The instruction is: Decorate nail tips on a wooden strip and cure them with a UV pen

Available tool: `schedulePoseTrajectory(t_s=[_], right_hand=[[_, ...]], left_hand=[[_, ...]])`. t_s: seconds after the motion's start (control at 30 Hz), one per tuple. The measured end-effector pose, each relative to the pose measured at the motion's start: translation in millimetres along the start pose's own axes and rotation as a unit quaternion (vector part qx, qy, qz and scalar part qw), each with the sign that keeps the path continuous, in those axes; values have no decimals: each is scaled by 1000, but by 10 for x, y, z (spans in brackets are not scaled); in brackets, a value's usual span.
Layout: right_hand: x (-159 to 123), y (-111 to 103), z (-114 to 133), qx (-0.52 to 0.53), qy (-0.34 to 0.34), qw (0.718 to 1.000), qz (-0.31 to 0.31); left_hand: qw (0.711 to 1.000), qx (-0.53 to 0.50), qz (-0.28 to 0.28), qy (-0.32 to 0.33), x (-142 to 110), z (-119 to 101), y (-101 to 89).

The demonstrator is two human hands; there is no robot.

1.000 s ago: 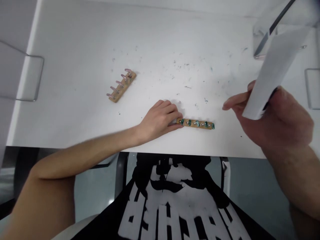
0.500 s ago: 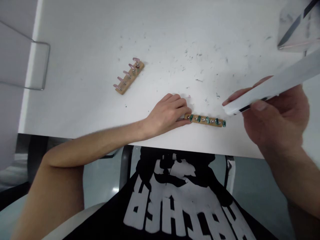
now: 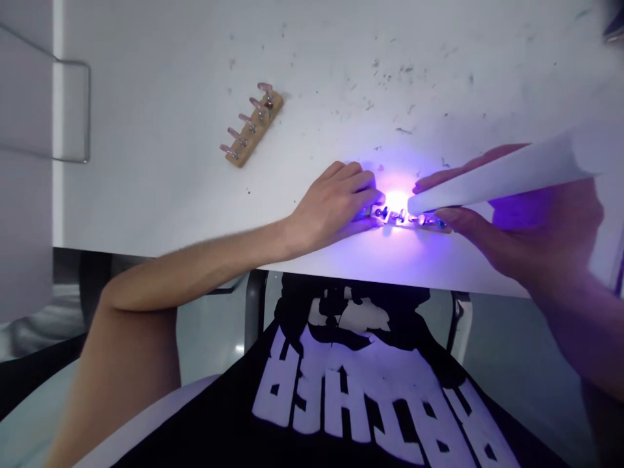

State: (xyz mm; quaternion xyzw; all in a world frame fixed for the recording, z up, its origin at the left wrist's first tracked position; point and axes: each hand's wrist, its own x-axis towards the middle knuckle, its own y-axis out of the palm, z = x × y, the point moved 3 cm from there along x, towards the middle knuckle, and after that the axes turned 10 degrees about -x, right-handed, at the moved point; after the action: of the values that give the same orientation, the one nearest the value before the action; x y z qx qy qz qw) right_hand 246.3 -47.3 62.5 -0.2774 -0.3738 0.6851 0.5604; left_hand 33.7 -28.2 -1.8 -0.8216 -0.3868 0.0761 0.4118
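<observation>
My left hand (image 3: 334,207) is closed, its fingers pinching the left end of a wooden nail-tip stand (image 3: 433,225) on the white table. Several small dark nail tips stand in a row along it; their green shows poorly under the violet glare. In my right hand (image 3: 550,227) is a white hand-held UV lamp (image 3: 497,174), thumb beneath it and fingers behind. The lamp's tip is lit and hangs close over the stand. The bright glow washes out the middle of the row, so I cannot tell whether the lamp touches it.
A second wooden nail-tip stand (image 3: 251,138) with pale pink tips lies tilted farther back on the left. Dark specks dot the white table (image 3: 160,123). A bent metal wire frame (image 3: 88,110) juts in at the left edge. A dark object (image 3: 615,29) is cut off top right.
The UV lamp has moved left and over the stand, and its violet light is now on. My left hand keeps its hold. The view has shifted slightly.
</observation>
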Motion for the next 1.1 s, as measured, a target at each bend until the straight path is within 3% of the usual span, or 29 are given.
schedulePoseTrajectory(t_s=[0.13, 0.43, 0.83, 1.1], right_hand=[[-14, 35, -56, 53, -27, 998, -7], [-6, 42, -75, -12, -101, 992, -80], [17, 129, -171, -32, -111, 990, -75], [-5, 93, -223, -24, -101, 987, -122]], left_hand=[[1000, 3, 10, -2, 9, -7, -7], [999, 34, -8, 20, -4, -23, -12], [998, 46, -26, 34, -8, -17, -4], [998, 43, -29, 33, -8, -29, -17]])
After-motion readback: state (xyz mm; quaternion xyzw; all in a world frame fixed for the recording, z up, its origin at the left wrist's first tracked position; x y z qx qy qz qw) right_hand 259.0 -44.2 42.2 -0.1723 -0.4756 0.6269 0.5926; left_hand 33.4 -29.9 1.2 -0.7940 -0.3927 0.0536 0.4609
